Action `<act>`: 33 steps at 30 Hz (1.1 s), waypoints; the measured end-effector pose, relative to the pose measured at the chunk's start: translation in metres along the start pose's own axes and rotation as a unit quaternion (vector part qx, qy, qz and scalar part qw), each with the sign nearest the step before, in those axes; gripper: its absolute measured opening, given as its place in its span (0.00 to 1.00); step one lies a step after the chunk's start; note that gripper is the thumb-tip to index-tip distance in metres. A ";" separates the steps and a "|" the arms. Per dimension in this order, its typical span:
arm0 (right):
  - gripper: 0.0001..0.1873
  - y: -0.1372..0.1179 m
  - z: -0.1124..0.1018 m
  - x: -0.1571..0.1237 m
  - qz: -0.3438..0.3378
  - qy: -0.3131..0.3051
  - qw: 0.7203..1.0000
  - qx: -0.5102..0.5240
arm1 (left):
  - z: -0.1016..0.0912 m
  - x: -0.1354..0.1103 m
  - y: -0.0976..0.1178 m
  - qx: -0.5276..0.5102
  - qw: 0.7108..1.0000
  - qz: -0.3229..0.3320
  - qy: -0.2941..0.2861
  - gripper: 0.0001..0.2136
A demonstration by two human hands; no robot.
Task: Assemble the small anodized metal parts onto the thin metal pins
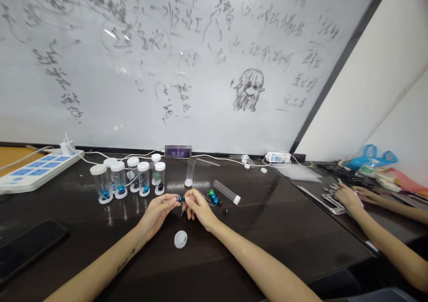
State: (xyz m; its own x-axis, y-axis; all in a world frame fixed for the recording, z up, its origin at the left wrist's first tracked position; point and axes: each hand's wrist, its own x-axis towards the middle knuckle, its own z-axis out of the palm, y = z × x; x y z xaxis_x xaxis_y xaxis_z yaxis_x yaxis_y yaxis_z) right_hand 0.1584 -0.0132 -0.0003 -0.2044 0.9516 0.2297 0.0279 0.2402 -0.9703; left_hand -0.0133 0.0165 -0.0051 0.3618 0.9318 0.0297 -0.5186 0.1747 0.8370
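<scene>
My left hand (pixel 159 210) pinches a small blue part (pixel 180 199) with a thin metal rod, above the dark table. Close against it, my right hand (pixel 199 209) has its fingertips pressed together at the same part; what they grip is hidden. A thin metal pin hangs below these fingers. Right of my right hand lie a green part (pixel 210 193), blue parts (pixel 214 199) and small black pieces (pixel 226 212), with thin rods beside them. A white cap (pixel 180 239) rests nearer to me. Beyond my hands stands a clear tube (pixel 190 173) with a white base.
Several capped clear tubes (pixel 118 179) holding coloured parts stand at left. Another tube (pixel 226 192) lies right of my hands. A phone (pixel 31 248), a power strip (pixel 43 170) and white cables surround the area. At right, another person's hands (pixel 349 197) work over metal frames (pixel 329 204).
</scene>
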 end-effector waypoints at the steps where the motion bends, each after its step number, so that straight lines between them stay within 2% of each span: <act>1: 0.13 0.000 0.000 0.000 -0.004 0.001 1.000 -0.002 | 0.000 0.000 0.000 -0.001 1.000 0.000 -0.001 0.07; 17: 0.15 0.000 0.000 0.000 -0.001 -0.001 1.000 -0.027 | 0.003 -0.002 0.002 -0.006 1.000 -0.006 -0.009 0.07; 23: 0.19 0.001 0.000 0.001 0.004 -0.014 1.000 -0.025 | 0.002 -0.002 0.000 0.003 1.000 0.002 -0.015 0.08; 28: 0.26 0.006 0.000 0.003 0.028 0.001 0.999 -0.020 | 0.002 -0.001 0.000 0.008 1.000 -0.002 -0.008 0.08; 33: 0.24 0.005 -0.001 0.002 0.030 -0.006 0.999 -0.029 | 0.001 -0.001 0.001 0.009 1.000 -0.004 -0.015 0.07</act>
State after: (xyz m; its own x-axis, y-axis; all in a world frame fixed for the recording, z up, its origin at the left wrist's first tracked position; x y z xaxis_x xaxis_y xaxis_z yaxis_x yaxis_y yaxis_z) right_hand 0.1587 -0.0098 -0.0047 -0.2121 0.9625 0.1693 0.0969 0.1931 -0.9764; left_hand -0.0131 0.0150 -0.0041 0.3887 0.9205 0.0391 -0.5021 0.1761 0.8467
